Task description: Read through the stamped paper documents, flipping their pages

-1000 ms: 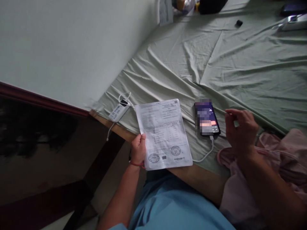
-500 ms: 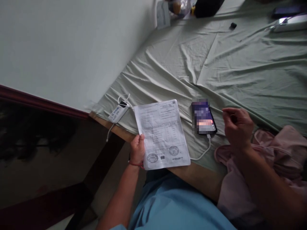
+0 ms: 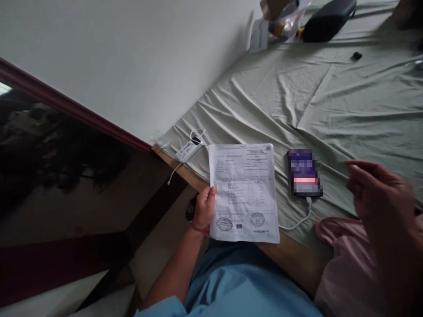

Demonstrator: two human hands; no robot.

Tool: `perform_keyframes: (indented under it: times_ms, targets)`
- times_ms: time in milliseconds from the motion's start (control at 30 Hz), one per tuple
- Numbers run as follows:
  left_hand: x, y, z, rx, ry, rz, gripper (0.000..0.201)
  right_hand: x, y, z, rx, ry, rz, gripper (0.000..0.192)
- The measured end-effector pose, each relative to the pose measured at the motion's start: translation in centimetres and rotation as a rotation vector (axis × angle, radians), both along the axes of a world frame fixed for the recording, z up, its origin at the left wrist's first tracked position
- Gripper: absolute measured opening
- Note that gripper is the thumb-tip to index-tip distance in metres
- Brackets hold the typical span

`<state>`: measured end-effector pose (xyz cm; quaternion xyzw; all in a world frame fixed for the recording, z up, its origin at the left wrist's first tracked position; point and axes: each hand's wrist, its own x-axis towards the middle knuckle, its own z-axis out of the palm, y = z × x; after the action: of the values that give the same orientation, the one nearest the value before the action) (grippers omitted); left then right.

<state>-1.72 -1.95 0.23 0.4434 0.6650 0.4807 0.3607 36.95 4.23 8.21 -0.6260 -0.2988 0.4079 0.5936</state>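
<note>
My left hand (image 3: 204, 207) is closed on the left edge of a printed sheet of paper (image 3: 244, 198), with its thumb on top. The sheet bears rows of text and two round stamps near its bottom. My right hand (image 3: 380, 189) hovers to the right of a phone (image 3: 304, 174), not touching it. Its fingers are curled in, thumb and forefinger close together, and I see nothing between them. The phone lies on the bed sheet with its screen lit and partly pixelated. A white cable (image 3: 299, 224) is plugged into its lower end.
A white power strip (image 3: 188, 152) with a plug and cords lies by the bed's wooden edge (image 3: 178, 167). Pink cloth (image 3: 346, 268) is bunched at the lower right. Farther back on the bed sheet (image 3: 264, 101) are a black case (image 3: 328, 22), a plastic bag (image 3: 287, 24) and a small black object (image 3: 356, 56).
The view has swung left, so everything sits farther right. The paper has turned slightly more upright in my left hand. My right hand has moved right, a little away from the phone.
</note>
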Motion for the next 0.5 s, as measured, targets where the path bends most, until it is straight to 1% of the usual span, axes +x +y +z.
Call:
perform_keyframes:
  times_ms: [67, 100, 167, 267, 333, 400, 433, 500]
  targets:
    - [0.4, -0.3, 0.7, 0.005, -0.018, -0.012, 0.047, -0.2, -0.7, 1.6, -0.01, 0.046, 0.089, 0.017]
    - [0.6, -0.5, 1.0, 0.012, -0.017, -0.011, 0.047, -0.4, -1.2, 2.1, -0.023, 0.032, 0.141, 0.017]
    - [1.0, -0.8, 1.4, 0.027, -0.014, -0.006, 0.047, -0.9, -2.5, 2.5, -0.061, -0.085, 0.28, 0.022]
    - [1.7, -1.4, 1.9, 0.029, -0.067, -0.029, 0.047, -2.6, -5.0, 1.5, -0.116, -0.407, 0.537, 0.042]
    - [2.0, -1.8, 2.5, 0.008, -0.127, -0.048, 0.047, -4.1, -6.7, 0.4, -0.095, -0.554, 0.64, 0.052]
    - [2.1, -2.3, 3.2, -0.008, -0.192, -0.038, 0.047, -5.7, -8.1, -0.8, -0.074, -0.59, 0.697, 0.062]
    - [2.1, -2.4, 3.6, -0.01, -0.23, -0.022, 0.047, -6.5, -8.6, -1.2, -0.084, -0.569, 0.714, 0.067]
    - [1.9, -2.7, 4.3, -0.007, -0.305, 0.013, 0.046, -7.6, -9.2, -1.9, -0.129, -0.455, 0.736, 0.074]
